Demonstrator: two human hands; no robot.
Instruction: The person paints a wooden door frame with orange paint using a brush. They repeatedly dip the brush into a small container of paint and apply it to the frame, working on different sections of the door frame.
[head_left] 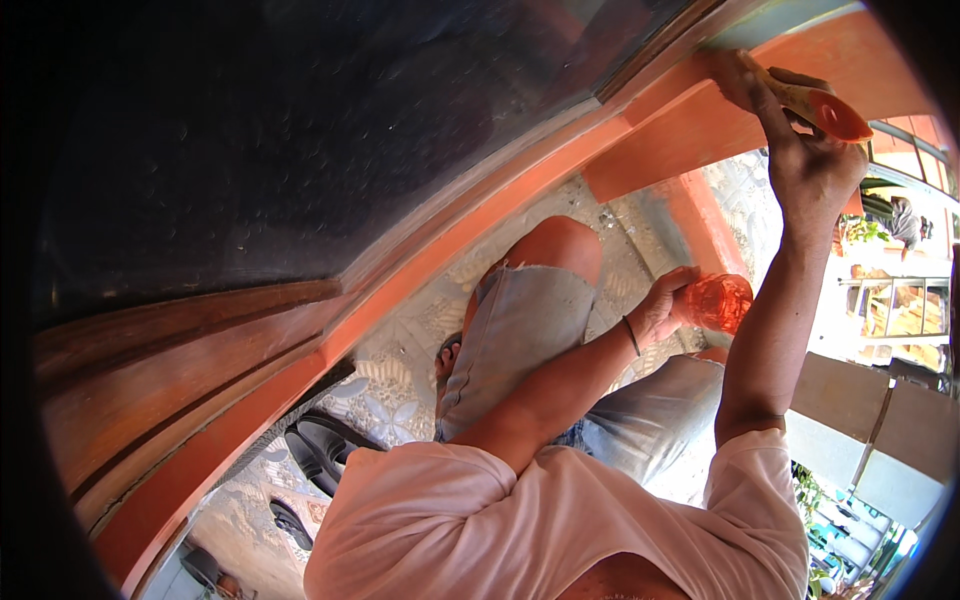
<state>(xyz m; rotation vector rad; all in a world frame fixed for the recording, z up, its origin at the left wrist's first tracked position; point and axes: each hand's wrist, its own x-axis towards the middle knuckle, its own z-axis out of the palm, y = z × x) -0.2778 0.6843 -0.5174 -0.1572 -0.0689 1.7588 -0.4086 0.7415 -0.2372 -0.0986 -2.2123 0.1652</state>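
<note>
My left hand (662, 305) is closed around a small clear cup (722, 303) with orange paint in and over it, held above my bent knees. Up at the top right, my right hand (815, 165) grips a paintbrush (805, 98) by its pale wooden handle, whose broad end is orange-red. The far end of the brush, its bristles mostly hidden by my fingers, is close to the orange wall trim (690, 125). Whether it touches the trim I cannot tell.
A dark glass pane (330, 130) in a brown wooden frame (190, 340) fills the left side. Below runs an orange ledge (400, 275). Black sandals (318, 455) lie on the patterned tile floor (390, 385). Plants (862, 232) and railings stand to the right in bright light.
</note>
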